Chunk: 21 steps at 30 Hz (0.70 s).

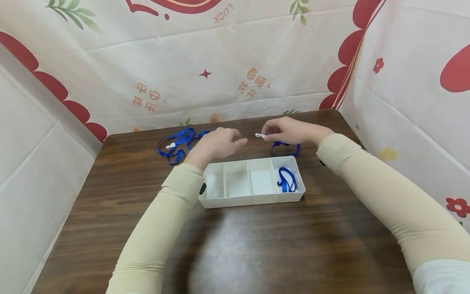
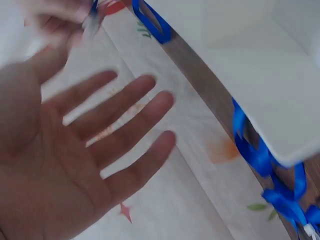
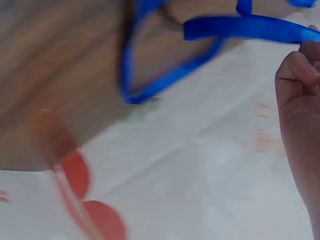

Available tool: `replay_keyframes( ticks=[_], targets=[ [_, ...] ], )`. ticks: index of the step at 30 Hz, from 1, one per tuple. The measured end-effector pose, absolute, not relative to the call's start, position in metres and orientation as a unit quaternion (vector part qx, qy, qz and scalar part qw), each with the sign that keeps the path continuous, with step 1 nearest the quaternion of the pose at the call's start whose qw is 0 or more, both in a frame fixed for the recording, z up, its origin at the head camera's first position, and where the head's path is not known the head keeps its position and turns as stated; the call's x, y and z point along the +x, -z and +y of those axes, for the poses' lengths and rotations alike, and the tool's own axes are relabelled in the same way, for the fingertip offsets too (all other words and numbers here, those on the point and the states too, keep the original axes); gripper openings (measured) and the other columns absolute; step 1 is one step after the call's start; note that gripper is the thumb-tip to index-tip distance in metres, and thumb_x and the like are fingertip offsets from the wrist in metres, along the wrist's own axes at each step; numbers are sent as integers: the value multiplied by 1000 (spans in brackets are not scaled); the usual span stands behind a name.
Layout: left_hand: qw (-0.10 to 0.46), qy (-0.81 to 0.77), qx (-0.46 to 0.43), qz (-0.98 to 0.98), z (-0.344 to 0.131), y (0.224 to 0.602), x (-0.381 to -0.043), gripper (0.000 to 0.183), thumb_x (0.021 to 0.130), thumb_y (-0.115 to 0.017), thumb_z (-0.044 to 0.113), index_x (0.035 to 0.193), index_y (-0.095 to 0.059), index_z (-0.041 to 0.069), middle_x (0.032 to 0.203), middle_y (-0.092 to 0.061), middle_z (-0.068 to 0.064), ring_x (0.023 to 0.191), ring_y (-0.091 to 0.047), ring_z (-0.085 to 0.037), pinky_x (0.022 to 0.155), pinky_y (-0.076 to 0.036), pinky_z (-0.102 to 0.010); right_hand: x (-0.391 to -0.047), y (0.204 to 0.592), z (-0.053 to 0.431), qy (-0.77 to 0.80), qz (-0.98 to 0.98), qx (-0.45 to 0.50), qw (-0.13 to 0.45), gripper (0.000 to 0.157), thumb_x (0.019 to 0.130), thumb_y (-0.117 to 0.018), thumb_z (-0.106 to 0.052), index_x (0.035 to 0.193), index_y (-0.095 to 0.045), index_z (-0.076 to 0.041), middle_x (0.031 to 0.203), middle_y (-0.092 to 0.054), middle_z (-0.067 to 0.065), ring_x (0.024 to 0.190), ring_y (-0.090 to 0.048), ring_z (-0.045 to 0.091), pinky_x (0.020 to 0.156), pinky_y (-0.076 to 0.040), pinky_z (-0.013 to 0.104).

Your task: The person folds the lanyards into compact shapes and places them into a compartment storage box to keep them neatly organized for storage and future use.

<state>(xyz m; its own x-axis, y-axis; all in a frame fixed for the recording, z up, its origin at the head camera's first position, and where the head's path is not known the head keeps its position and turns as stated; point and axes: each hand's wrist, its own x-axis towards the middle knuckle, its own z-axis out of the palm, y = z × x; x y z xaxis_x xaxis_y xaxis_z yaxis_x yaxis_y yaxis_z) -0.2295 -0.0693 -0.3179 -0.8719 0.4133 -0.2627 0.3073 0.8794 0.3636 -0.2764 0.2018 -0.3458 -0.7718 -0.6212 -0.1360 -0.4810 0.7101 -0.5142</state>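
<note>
My right hand pinches a blue lanyard near its white clip, which sticks out past the fingertips. The strap trails below that hand, behind the right end of a white divided box. My left hand hovers over the box's back left part, palm bare and fingers spread in the left wrist view. Another blue lanyard lies coiled in the box's rightmost compartment; the other compartments show bare bottoms.
More blue lanyard straps with a white clip lie tangled on the brown wooden table, beyond my left hand. A printed white cloth hangs upright along the table's back edge, with white sheets at both sides.
</note>
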Motion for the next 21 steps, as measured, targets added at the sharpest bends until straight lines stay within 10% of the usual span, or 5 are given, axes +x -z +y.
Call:
replay_keyframes(
  ticks=[11,21],
  targets=[
    [233,-488,88,836,-52,321,-226,55,115,-40,47,112,-72,3,98,-77,-10,77,-68,-20,69,-57,-31,-248,325,166,250,897,-353,86,27,111,-56,-17,134,-66,-7,94,-71,8,72,-59,18,72,-52,34],
    [142,-618,8,773,-51,308,-221,38,109,-47,29,91,-70,5,78,-70,-3,68,-62,-16,60,-48,-24,-230,329,169,177,864,-457,-113,18,101,-65,0,115,-70,-9,103,-78,7,75,-68,17,73,-62,36]
  ],
)
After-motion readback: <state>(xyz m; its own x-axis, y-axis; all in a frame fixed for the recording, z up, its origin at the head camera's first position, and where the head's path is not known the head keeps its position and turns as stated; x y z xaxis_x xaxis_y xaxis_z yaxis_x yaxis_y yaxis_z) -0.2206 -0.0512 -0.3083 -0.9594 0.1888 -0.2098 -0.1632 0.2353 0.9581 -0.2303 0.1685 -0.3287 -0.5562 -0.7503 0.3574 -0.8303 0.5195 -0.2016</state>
